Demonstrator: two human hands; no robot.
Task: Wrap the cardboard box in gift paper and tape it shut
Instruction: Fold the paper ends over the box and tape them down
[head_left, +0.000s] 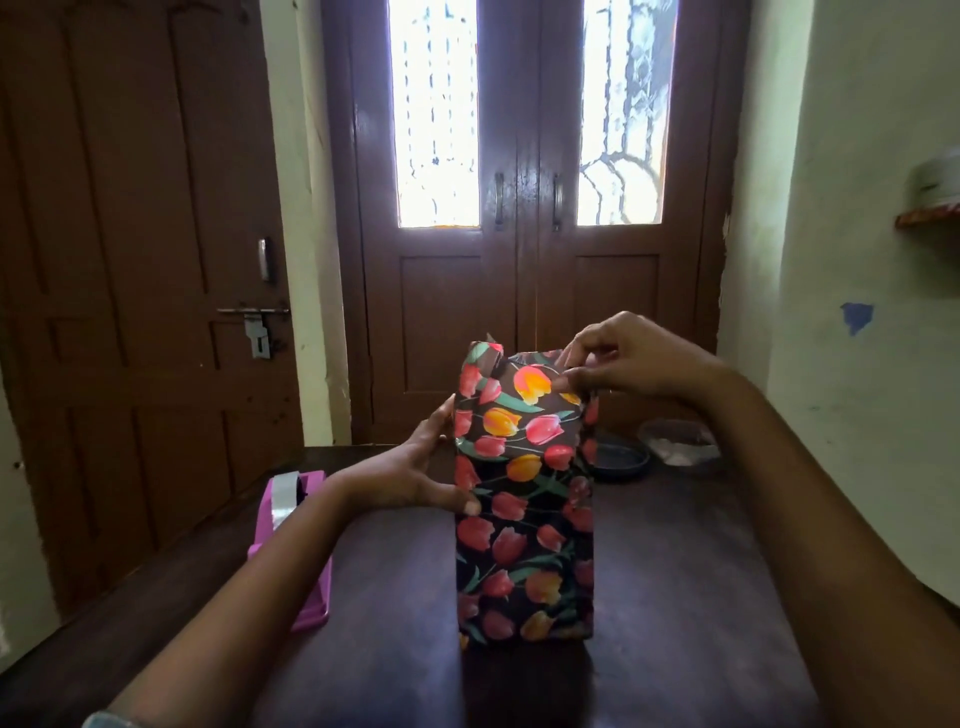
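A tall box (524, 519) covered in dark gift paper with red and orange tulips stands upright on the dark wooden table (675, 597). My left hand (415, 467) grips its left side about halfway up, thumb on the front face. At the top right corner my right hand (618, 364) pinches the loose paper flap, which is folded down over the box's upper end. A paper corner sticks up at the top left. The cardboard itself is hidden under the paper.
A pink tape dispenser (291, 519) with a roll of clear tape sits at the table's left edge. Behind the box lie a dark round dish (621, 460) and a clear container (680, 441). Brown doors stand beyond the table.
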